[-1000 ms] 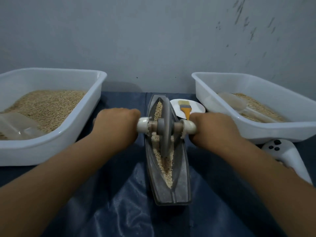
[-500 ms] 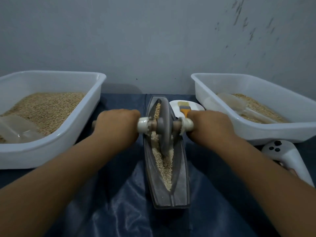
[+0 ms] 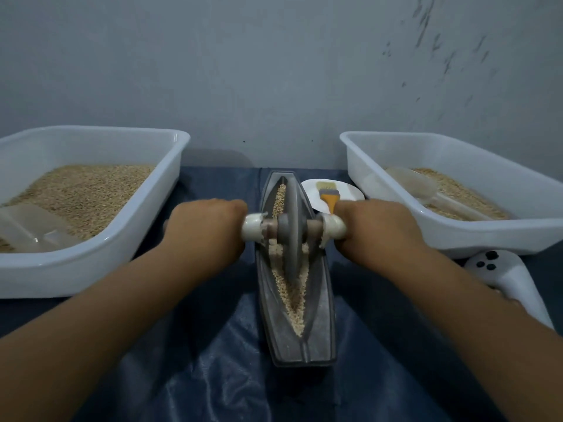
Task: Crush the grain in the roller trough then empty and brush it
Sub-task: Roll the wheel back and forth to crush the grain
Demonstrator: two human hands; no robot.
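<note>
Roller trough (image 3: 297, 315) lies lengthwise down the middle of the dark blue cloth (image 3: 213, 360), its narrow far end pointing at the grey wall (image 3: 274, 71), its blunt near end toward the person. It sits between two white plastic tubs. The left tub (image 3: 76, 269) is the fuller one, holding a broad bed of pale grain with a clear scoop (image 3: 30, 229) resting in its near corner. The right tub (image 3: 457, 239) holds a thinner layer of grain and a translucent scoop (image 3: 426, 193) lying across it.

Inside the trough, grain (image 3: 292, 300) fills the V-shaped channel, showing both ahead of and behind the grey roller wheel (image 3: 291, 226), which stands upright in the channel around mid-length. The wheel's axle runs crosswise over the trough walls. The left hand (image 3: 207, 229) is clenched around the white handle end on its side, and the right hand (image 3: 377, 229) is clenched around the other end, knuckles up on both.

A white game-style controller (image 3: 502, 275) lies just beside the right forearm, near the right tub's front. A small white plate (image 3: 341, 193) sits behind the right hand, beside the trough's far end. On it rests a brush (image 3: 328, 194) with an orange handle and pale bristles; the handle's lower part seems hidden by the hand.
</note>
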